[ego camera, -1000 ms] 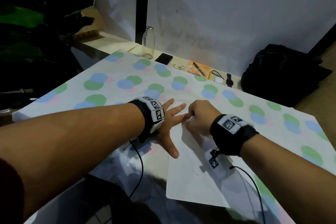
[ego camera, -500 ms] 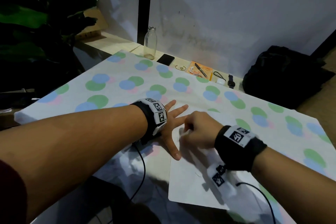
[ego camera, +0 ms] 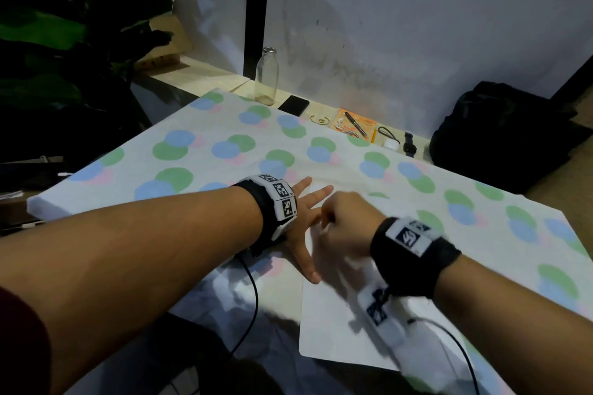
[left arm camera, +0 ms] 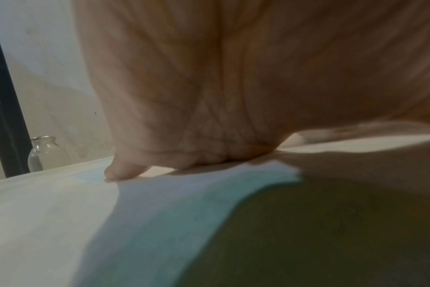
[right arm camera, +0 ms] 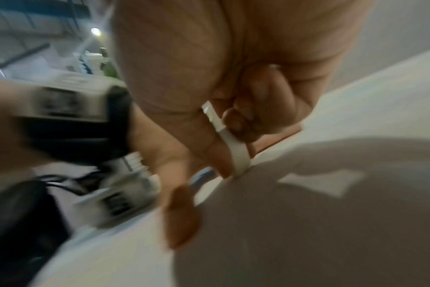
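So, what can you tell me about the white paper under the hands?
It is a plain white paper, thin and rectangular, lying flat and slightly askew on the dotted cloth. The left hand rests spread on its left edge. The right hand pinches a slim white stick whose tip touches the sheet. Arm shadows fall across it.

My left hand (ego camera: 299,222) lies on the paper's (ego camera: 327,333) left edge, with my right hand (ego camera: 346,224) beside it. A bottle (ego camera: 266,77) and maybe a phone (ego camera: 293,105) are behind.
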`<control>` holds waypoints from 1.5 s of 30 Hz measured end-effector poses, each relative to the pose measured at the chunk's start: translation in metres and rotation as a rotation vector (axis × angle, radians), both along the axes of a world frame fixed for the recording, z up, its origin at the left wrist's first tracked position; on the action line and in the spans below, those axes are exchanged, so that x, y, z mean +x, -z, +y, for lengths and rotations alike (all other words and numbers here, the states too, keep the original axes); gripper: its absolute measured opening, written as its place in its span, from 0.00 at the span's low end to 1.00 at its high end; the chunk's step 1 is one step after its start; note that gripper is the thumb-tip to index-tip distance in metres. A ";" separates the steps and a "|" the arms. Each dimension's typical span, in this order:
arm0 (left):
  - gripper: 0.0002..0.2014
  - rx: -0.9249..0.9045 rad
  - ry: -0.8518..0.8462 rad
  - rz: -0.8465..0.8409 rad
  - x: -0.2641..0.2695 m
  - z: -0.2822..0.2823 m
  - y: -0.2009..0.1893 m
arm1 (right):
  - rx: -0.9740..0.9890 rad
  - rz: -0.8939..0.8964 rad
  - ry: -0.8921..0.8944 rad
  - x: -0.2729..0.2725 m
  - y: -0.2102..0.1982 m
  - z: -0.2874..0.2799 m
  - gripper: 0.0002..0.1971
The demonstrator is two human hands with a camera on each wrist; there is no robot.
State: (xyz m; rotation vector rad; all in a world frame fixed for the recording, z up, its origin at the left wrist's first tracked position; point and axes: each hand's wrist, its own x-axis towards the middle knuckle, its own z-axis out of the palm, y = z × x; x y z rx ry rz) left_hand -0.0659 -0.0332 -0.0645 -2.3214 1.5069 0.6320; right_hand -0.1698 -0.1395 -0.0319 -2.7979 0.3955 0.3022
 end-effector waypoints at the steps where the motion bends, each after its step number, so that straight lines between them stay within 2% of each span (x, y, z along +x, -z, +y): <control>1: 0.67 -0.006 0.006 -0.007 -0.001 0.000 -0.001 | 0.025 0.029 -0.039 -0.007 0.002 0.007 0.09; 3: 0.70 -0.030 0.003 0.016 0.001 0.001 0.002 | 0.038 0.049 0.042 -0.004 0.000 -0.006 0.08; 6: 0.73 -0.044 -0.008 0.031 0.006 0.001 0.007 | -0.024 -0.059 0.201 0.011 -0.008 -0.029 0.07; 10: 0.69 0.005 -0.002 0.009 0.000 -0.001 -0.002 | 0.045 0.007 -0.014 -0.006 -0.001 0.004 0.10; 12: 0.69 -0.003 -0.002 0.017 0.001 0.000 -0.002 | 0.060 0.016 0.041 -0.003 0.000 -0.005 0.05; 14: 0.72 -0.015 0.000 0.020 0.003 0.000 0.001 | 0.040 -0.070 0.172 0.005 -0.002 -0.018 0.04; 15: 0.73 -0.016 -0.003 0.017 0.004 0.000 0.003 | 0.034 -0.100 0.183 0.006 -0.002 -0.018 0.04; 18: 0.73 0.011 -0.040 0.019 0.002 0.000 0.001 | 0.091 -0.061 0.021 0.001 0.001 0.001 0.10; 20: 0.72 0.006 -0.036 0.028 0.002 0.000 0.000 | 0.093 -0.059 0.040 0.003 0.001 0.000 0.12; 23: 0.72 -0.010 -0.014 0.033 0.002 -0.002 0.002 | 0.032 -0.127 0.125 0.009 0.000 -0.007 0.06; 26: 0.73 0.010 -0.062 0.039 0.003 -0.002 0.003 | 0.072 -0.061 -0.006 0.003 0.006 0.003 0.06; 30: 0.73 -0.033 -0.005 0.032 0.001 0.000 0.000 | -0.027 -0.109 0.159 0.009 -0.005 -0.016 0.04; 33: 0.68 0.002 -0.005 0.006 -0.002 0.000 -0.002 | 0.031 -0.015 0.000 -0.002 -0.001 0.006 0.13; 34: 0.66 0.005 -0.002 -0.001 -0.002 0.000 -0.003 | 0.060 -0.003 -0.028 -0.006 0.001 0.011 0.13; 36: 0.70 -0.013 -0.002 0.021 0.000 0.000 0.000 | 0.042 -0.027 0.056 0.000 -0.001 -0.001 0.05; 38: 0.73 -0.027 -0.002 0.025 0.003 0.000 0.002 | -0.016 -0.102 0.168 0.007 -0.004 -0.017 0.06; 39: 0.73 -0.025 -0.004 0.019 0.003 0.000 0.003 | -0.023 -0.104 0.159 0.006 -0.003 -0.016 0.06; 42: 0.68 -0.023 -0.003 -0.002 0.000 0.001 0.000 | 0.007 -0.002 -0.041 -0.012 0.005 0.007 0.09; 43: 0.68 -0.028 -0.005 0.006 0.000 0.001 0.000 | 0.011 0.009 -0.040 -0.014 0.006 0.004 0.10; 45: 0.71 -0.028 -0.007 0.025 0.001 0.000 0.001 | -0.025 -0.047 0.104 -0.005 0.003 -0.021 0.11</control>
